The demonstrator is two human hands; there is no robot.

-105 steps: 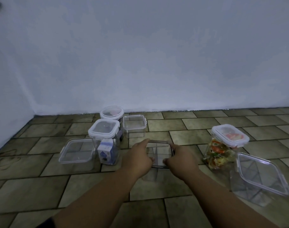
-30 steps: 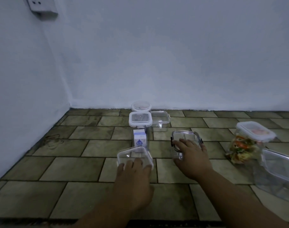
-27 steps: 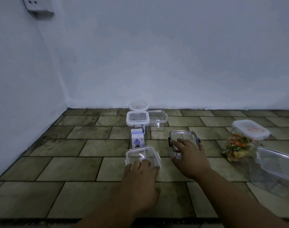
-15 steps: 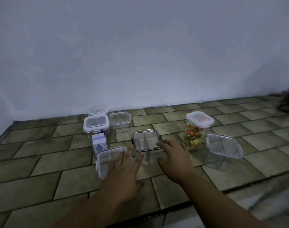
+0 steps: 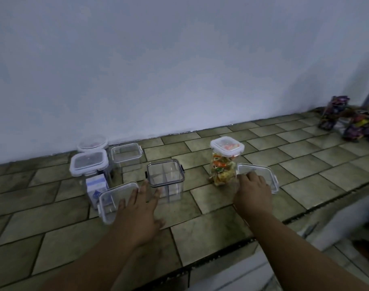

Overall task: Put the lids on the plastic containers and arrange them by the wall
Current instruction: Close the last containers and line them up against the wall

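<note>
Left hand point(image 5: 137, 208) lies flat on left lid point(image 5: 112, 196), right hand point(image 5: 253, 192) on right lid point(image 5: 265, 175), grip unclear; both should press corners evenly.

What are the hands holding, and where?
Nothing is plainly gripped. The left hand rests, fingers straight, on the near right corner of a clear lid; the right hand lies on the near left corner of a second lid, grip unclear.

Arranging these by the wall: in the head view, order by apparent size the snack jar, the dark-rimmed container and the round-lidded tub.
Tied: snack jar and dark-rimmed container, about alike.
round-lidded tub: smallest, but farthest and partly hidden, so unsure.
</note>
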